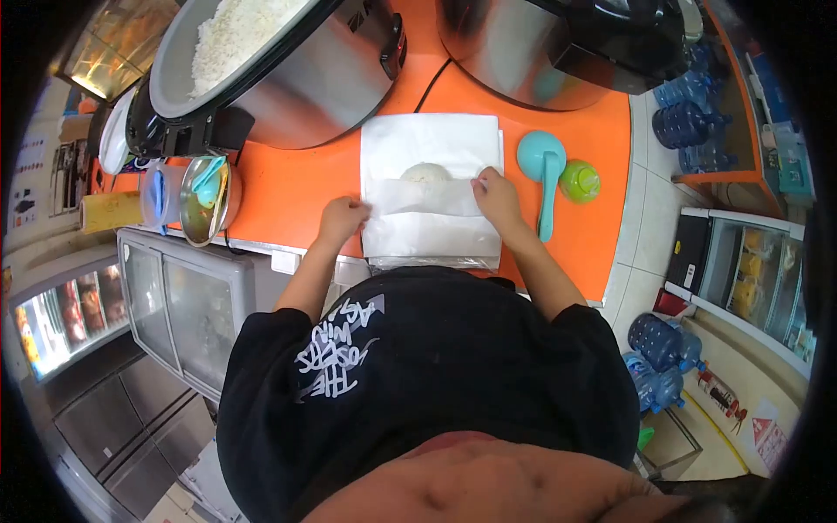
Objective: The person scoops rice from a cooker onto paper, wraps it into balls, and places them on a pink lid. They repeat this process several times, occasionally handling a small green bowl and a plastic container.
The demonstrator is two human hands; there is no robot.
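The open cooker (323, 83) contains white rice (240, 39). A metal bowl (199, 225) at the counter's left holds utensils, apparently in liquid. The rice mound (425, 173) lies on the white paper (418, 139), partly covered by its folded edge. The left hand (343, 218) pinches the fold's left end; the right hand (497, 199) pinches its right end. The teal ladle (547, 196) lies beside a green cup (580, 182), right of the paper.
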